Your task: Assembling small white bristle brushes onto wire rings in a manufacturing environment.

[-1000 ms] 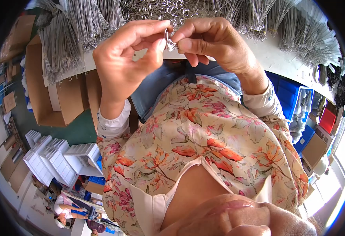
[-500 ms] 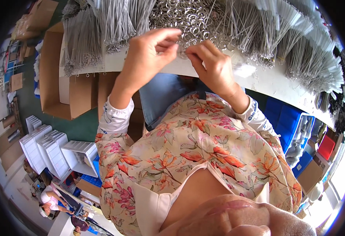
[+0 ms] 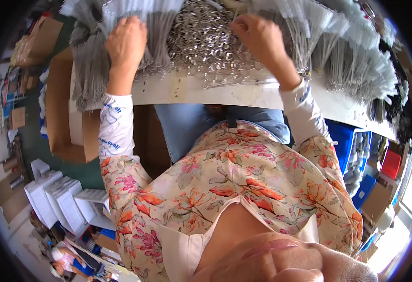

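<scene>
Many rings (image 3: 203,47) left loose
Left hand (image 3: 127,43) over wires (image 3: 159,40), right hand (image 3: 261,40) beside rings; cannot tell fingers' grip.

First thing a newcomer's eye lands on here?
Probably the bright floral shirt filling the lower middle. Next, the heap of shiny metal rings at top centre on the white table, with grey wire bundles either side. The left hand is at the bundles left of the heap, the right hand by its right side.
</scene>
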A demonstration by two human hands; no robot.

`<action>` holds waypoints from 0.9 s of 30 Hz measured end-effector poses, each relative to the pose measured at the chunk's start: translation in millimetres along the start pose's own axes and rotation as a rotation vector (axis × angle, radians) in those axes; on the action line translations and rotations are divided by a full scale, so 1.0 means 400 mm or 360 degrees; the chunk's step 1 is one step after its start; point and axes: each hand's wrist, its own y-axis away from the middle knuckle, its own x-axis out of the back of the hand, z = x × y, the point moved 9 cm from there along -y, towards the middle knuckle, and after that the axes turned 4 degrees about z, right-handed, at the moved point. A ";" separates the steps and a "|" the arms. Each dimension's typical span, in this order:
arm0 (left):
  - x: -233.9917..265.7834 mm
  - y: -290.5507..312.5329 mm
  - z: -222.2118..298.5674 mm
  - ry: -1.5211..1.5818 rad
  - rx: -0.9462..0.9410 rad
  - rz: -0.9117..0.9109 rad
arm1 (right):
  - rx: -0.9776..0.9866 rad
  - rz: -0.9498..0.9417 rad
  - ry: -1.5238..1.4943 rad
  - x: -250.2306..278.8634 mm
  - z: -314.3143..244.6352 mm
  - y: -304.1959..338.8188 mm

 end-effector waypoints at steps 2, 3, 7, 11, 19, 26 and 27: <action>-0.009 -0.007 -0.013 0.0131 0.0040 0.0041 | -0.0182 -0.0240 0.0279 -0.042 0.055 -0.061; -0.006 -0.013 -0.015 0.0207 0.0064 0.0057 | -0.0206 -0.0278 0.0380 -0.053 0.082 -0.081; 0.000 0.012 -0.093 0.2194 0.0802 0.0115 | -0.0185 -0.0236 0.0384 -0.059 0.116 -0.125; 0.020 -0.026 -0.253 0.2448 0.0917 0.0402 | -0.0445 -0.0551 -0.0073 -0.148 0.271 -0.075; -0.302 0.148 -0.578 0.0499 0.0426 -0.0705 | -0.0261 -0.0457 -0.1069 0.023 0.118 -0.024; -0.338 0.169 -0.679 0.0809 0.0785 -0.0640 | -0.0607 0.0844 -0.0843 0.434 0.384 0.152; -0.338 0.177 -0.692 0.0846 0.0844 -0.0639 | -0.0577 0.0978 -0.0583 0.453 0.443 0.174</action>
